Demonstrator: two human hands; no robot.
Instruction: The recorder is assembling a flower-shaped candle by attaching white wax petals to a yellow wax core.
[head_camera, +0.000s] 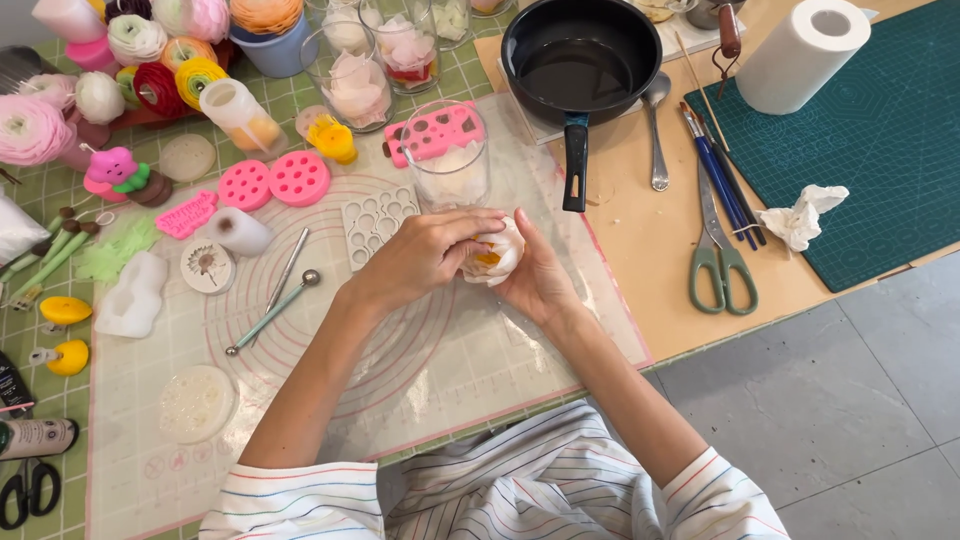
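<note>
Both hands meet over the middle of the translucent work mat (400, 380), closed around a small white flower (497, 255) with a yellow-orange centre. The left hand (425, 255) curls its fingers over the flower from the top and side, while the right hand (535, 275) cups it from beneath, palm up. The flower is lifted just clear of the mat, just in front of a clear glass cup (447, 160) holding pale petals.

Judging from the thin, soft look of the petals, the work wants light fingertip pressure only, with the cupped right hand carrying the weight so the left is free to press and shape. Squeezing would likely flatten the layers.

Left of the hands lie a white petal mould (375, 222), a ball-ended metal tool (272, 312) and two pink round moulds (272, 181). Beyond the cup sits a black frying pan (580, 55), its handle pointing toward the hands; green-handled scissors (718, 255) rest on the table (640, 240) to the right.
</note>
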